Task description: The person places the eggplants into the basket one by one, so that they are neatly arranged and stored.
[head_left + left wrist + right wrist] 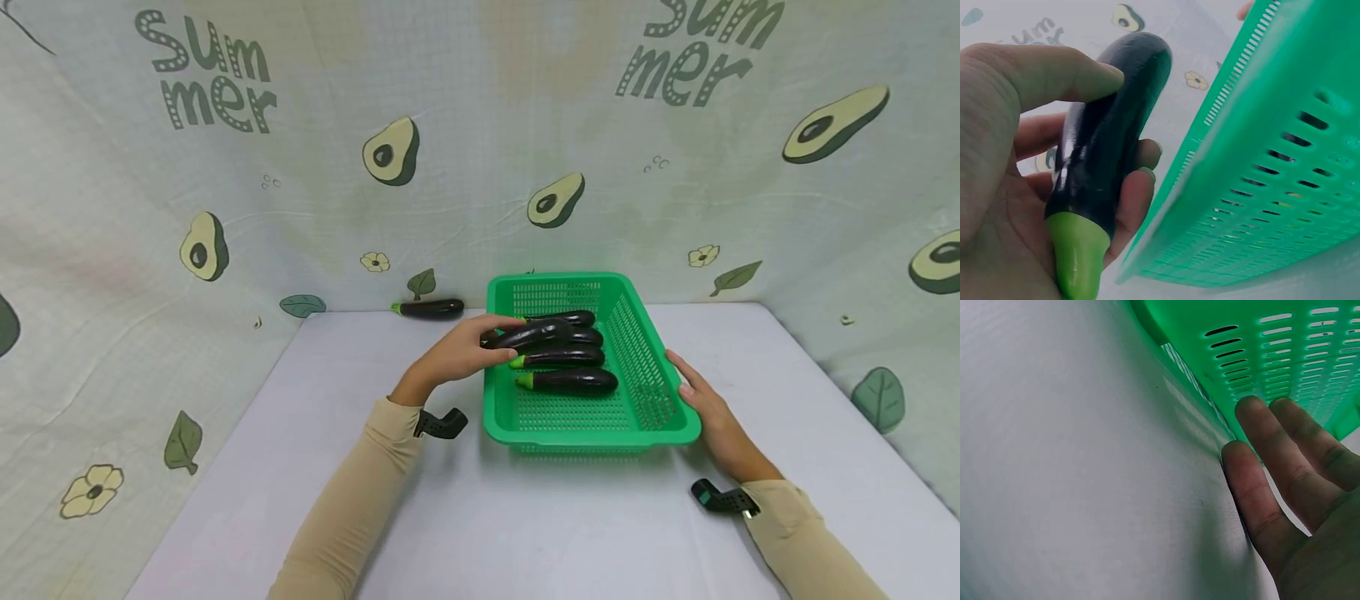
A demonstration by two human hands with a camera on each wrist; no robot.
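Note:
In the head view my left hand (467, 348) grips an eggplant (534, 334) over the left rim of a green plastic basket (585, 440). The left wrist view has this dark, glossy eggplant (1100, 134) between thumb and curled fingers, its green stem end towards the palm. Several more eggplants lie inside the basket, among them one at the front (573, 382) and one at the back (562, 318). Against the basket's right side rests my right hand (708, 414). Its straight fingers (1291, 450) meet the slotted wall in the right wrist view.
One other eggplant (431, 309) lies on the table at the back left, close to the cloth backdrop (465, 217) printed with avocados. The white table (555, 525) extends in front of the basket and to both sides.

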